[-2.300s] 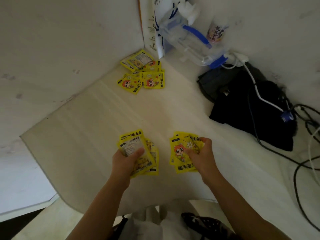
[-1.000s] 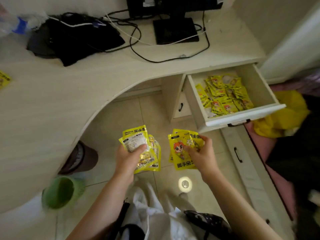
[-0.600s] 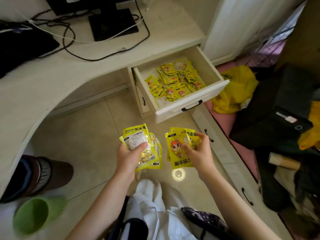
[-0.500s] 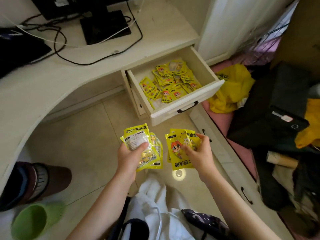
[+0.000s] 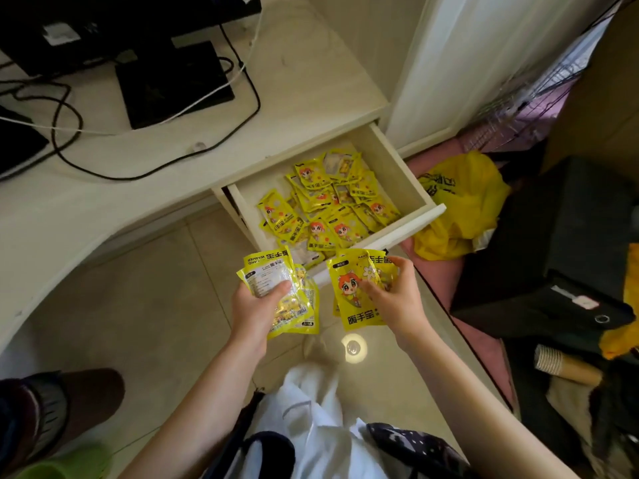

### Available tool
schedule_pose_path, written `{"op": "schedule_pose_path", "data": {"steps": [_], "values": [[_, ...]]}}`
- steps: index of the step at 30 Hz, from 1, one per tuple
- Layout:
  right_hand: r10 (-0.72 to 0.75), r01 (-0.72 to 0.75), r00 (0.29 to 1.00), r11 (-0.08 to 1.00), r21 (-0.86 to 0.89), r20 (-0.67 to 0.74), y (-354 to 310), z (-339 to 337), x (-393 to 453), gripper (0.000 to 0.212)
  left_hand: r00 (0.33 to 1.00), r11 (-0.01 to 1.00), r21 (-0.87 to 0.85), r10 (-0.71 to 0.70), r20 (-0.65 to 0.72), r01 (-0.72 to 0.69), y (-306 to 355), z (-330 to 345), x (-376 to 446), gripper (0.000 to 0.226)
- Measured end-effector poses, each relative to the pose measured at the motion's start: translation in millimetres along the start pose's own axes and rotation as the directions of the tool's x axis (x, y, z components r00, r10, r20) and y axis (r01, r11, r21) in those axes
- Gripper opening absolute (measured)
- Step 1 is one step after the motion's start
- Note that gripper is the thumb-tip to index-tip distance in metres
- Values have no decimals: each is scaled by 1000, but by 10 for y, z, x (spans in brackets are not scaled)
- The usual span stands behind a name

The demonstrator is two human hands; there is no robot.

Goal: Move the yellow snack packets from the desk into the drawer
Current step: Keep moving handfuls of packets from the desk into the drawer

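The left hand (image 5: 254, 311) grips a fanned stack of yellow packets (image 5: 276, 292), thumb pressed across the white label of the top one, which lies back side up. The right hand (image 5: 397, 299) holds a second stack of yellow packets (image 5: 352, 299) with the cartoon face of the front packet showing, thumb on its front and fingers curled behind. Both grips are closed on their stacks, and both stacks hang in the air just in front of the drawer (image 5: 411, 188) — over the tiled floor (image 5: 138, 305), with their upper edges overlapping the drawer's front panel in this view.

The drawer is pulled out from under the counter (image 5: 294, 91) and already holds a loose heap of the same yellow packets (image 5: 328, 205), lying flat and overlapping, mostly toward the front and middle.

On the counter stand a black monitor base (image 5: 173, 81) and black cables (image 5: 69, 140) looping across the pale top, with one white cable (image 5: 193, 105) among them. To the right of the drawer a yellow plastic bag (image 5: 460, 205) lies on the floor beside a black box (image 5: 553, 247). At lower left sit a brown slipper (image 5: 62, 406) and a green cup (image 5: 58, 468) — the cup only partly in view.
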State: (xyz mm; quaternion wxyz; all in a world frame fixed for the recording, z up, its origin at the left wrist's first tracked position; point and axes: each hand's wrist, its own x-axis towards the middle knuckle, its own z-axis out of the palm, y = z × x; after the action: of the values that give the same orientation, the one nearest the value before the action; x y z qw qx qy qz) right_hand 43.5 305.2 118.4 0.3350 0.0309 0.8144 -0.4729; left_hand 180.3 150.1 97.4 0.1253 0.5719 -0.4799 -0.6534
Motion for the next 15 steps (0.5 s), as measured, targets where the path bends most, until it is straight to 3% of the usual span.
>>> {"op": "schedule_pose_path", "data": {"steps": [7,13,15], "values": [[8,-8,999,1000,-7,36,-394,-35,560,56,999,1000,-1,-20,-33,20,322,306,526,34],[3,7,995,995,-101,98,-650,-100,1048,64,991,998,-24,-65,-118,63,450,624,784,65],[0,20,991,990,-141,137,-730,-122,1228,67,984,997,-48,-74,-162,67,476,734,843,55]]}}
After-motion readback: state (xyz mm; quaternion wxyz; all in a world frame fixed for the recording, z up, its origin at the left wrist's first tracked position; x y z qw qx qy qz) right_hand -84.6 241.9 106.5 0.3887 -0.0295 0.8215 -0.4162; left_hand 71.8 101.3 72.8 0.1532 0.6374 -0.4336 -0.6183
